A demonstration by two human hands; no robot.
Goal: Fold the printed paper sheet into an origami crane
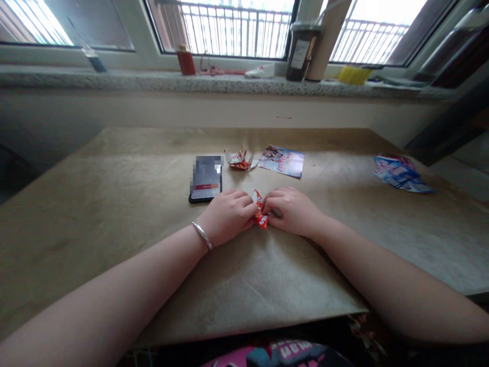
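A small folded piece of red and white printed paper is between my two hands, low over the table. My left hand, with a silver bangle at the wrist, has its fingers closed on the paper's left side. From the right, my right hand pinches the same paper between thumb and fingers. Just beyond them sits a folded red and white paper shape with pointed tips. To its right lies a flat printed sheet. A phone, its screen partly blurred, lies beside my left hand.
The brown-covered table reaches toward the wall. Several blue printed packets lie at its right. On the stone windowsill stand a red container, a dark lidded jar and a yellow item.
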